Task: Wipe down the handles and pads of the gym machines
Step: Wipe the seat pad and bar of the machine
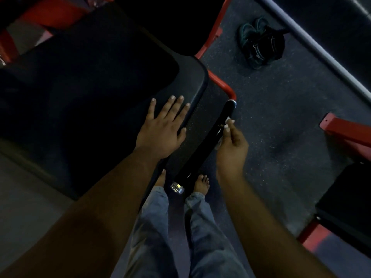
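Wiping the handle is the step in hand, I judge. Big black pad (96,93) fills 10 o'clock, my left hand (162,127) lying flat on its near corner at centre, fingers straight and spread, holding nothing. Black grip bar (202,149) runs from a chrome end cap (177,188) at 6 o'clock up to the red frame tube (222,85) toward 1 o'clock, just right of the pad edge. My right hand (230,149) sits against the bar's right side, fingers (227,125) curled, pinching a small pale wipe (227,118) onto the upper grip. Next move, my guess: slide the wipe down the bar toward the cap, then do the pad. Gap between pad edge and bar is narrow; open floor (281,127) at 3 o'clock gives elbow room. Red frame end (341,129) at 3, dark bag (263,43) at 1, both well apart. Bare feet (201,184) right under the cap.
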Available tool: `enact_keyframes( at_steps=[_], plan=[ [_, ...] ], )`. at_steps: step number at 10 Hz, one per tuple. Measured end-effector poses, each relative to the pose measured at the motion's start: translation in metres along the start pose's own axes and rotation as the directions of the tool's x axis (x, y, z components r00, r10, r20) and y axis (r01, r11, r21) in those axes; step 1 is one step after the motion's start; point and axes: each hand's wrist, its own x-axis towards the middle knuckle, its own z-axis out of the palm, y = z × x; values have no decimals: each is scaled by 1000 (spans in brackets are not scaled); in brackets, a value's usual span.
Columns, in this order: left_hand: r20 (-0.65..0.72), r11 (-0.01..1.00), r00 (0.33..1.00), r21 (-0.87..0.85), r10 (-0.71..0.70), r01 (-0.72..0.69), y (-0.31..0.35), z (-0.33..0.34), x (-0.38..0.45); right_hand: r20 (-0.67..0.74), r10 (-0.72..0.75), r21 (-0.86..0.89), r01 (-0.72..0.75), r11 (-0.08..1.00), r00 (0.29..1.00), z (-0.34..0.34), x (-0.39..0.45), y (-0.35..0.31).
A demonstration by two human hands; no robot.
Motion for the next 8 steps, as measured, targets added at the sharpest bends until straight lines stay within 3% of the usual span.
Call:
enact_keyframes(
  at_steps=[1,2,3,4,5,6,7,8],
  plan=[
    [16,1000,1000,7,-2,2,1,-1,1,137,-173,-255,204,945,975,-15,-2,8],
    [14,1000,1000,3,-4,4,0,-1,0,286,-246,-408,350,843,926,-26,40,1],
    [9,1000,1000,13,-6,6,1,-1,0,435,-217,-581,456,674,874,-30,99,-21],
    [5,1000,1000,12,-8,8,1,0,0,540,-92,-715,514,474,837,-25,147,-33],
    [5,1000,1000,6,-6,6,1,0,0,545,2,-748,485,453,839,-17,154,-39],
    [-1,1000,1000,7,-7,7,0,1,1,661,-51,-635,594,493,749,-16,114,-41],
    [1,1000,1000,4,-4,4,-1,1,1,784,-237,-462,794,395,574,-27,56,-24],
    [10,1000,1000,4,-3,3,0,0,0,864,-334,-316,922,224,377,-33,-5,15]
  ],
)
